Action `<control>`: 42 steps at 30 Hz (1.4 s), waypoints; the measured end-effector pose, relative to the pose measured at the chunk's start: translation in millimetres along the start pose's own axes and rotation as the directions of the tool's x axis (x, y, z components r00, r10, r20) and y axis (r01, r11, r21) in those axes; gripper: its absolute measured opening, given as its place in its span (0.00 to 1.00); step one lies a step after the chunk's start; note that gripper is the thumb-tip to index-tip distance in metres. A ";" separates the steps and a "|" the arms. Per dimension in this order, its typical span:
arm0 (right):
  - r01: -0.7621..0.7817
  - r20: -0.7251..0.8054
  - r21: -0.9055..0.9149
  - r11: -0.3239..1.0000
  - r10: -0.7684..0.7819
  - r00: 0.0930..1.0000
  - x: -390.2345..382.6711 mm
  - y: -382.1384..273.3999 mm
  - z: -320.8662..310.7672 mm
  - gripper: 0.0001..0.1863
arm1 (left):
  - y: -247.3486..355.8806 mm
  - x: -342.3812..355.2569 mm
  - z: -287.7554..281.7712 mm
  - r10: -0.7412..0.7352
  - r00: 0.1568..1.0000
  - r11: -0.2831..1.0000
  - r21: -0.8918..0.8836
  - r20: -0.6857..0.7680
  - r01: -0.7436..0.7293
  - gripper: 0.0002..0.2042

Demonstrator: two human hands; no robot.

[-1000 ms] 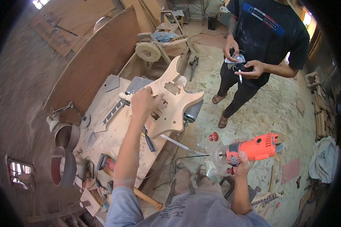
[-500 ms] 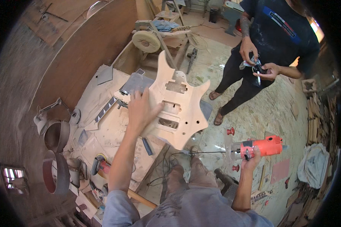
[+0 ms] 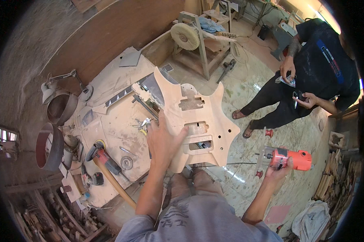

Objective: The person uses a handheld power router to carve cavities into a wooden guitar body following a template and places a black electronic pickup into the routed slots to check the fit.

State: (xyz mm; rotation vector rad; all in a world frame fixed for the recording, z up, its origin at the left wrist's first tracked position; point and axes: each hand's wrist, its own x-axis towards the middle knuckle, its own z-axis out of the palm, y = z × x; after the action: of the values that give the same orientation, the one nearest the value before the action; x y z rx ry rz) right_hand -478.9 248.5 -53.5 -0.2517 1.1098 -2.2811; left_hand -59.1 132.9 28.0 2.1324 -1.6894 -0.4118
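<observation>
A pale, unfinished wooden electric guitar body, with pointed horns, routed cavities and several small drilled holes, is tilted in front of my torso. My left hand grips its left edge, the thumb lying across the face beside the middle cavity; some fingertips are hidden. Off to the right, my right hand is wrapped around a red trim router. The router lies sideways, its clear base and bit pointing left toward the guitar body, with a gap between them. Red round knobs stick out from the base's two ends.
Left, a dusty workbench bears an angle grinder, a wooden handle, sanding belts and a desk lamp. A person stands at right holding small items. A buffing wheel stands behind; wood scraps are stacked right.
The view has turned, so bench and person sit differently. My left hand has changed its hold, and the guitar body has shifted toward me. The router has swung slightly, still in my right hand.
</observation>
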 end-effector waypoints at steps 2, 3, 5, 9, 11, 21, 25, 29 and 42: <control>0.041 0.041 0.067 0.997 -0.044 0.998 1.3 -9.5 15.3 0.36 | -1.3 -1.8 -3.2 -0.008 1.000 0.999 -0.045 0.017 0.009 0.48; 0.062 0.069 0.101 0.993 -0.070 0.995 -0.8 -14.8 26.8 0.36 | -3.6 -2.9 -5.5 -0.012 1.000 0.998 -0.068 0.025 0.014 0.48; 0.086 0.055 0.122 0.989 -0.093 0.994 -6.9 -27.5 46.9 0.38 | -9.7 -6.4 -7.9 0.025 1.000 0.996 -0.089 0.012 -0.024 0.48; 0.063 0.212 0.191 0.979 -0.104 0.972 -30.8 -42.2 64.1 0.38 | -35.2 -4.0 10.3 0.105 0.994 0.952 -0.293 0.026 -0.093 0.49; 0.070 0.282 0.210 0.975 -0.129 0.951 -43.4 -44.9 74.1 0.37 | -32.2 -1.4 11.0 0.056 0.995 0.929 -0.371 0.080 -0.023 0.47; 0.247 0.488 0.074 0.966 -0.251 0.836 -87.0 -42.7 128.7 0.40 | -24.2 -13.6 34.4 -0.078 0.997 0.830 -0.554 0.005 0.068 0.34; 0.228 0.562 0.058 0.972 -0.220 0.798 -69.8 -26.5 159.0 0.39 | -22.5 -12.7 33.6 -0.095 0.994 0.819 -0.564 0.051 0.108 0.33; 0.157 0.641 0.086 0.984 -0.176 0.747 -50.2 -0.6 185.9 0.38 | -35.4 -11.9 38.4 -0.104 0.989 0.723 -0.675 0.102 0.146 0.30; 0.199 0.731 -0.019 0.980 -0.122 0.672 -24.9 -12.7 199.2 0.44 | -25.6 -162.9 99.9 -0.277 0.922 0.659 -0.644 0.272 0.388 0.10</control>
State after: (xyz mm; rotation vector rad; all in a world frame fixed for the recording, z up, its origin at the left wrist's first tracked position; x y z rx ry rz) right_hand -383.4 137.9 84.9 -1.2307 0.7717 -1.9399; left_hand -120.4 284.7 -73.9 1.8278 -0.9368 -1.1433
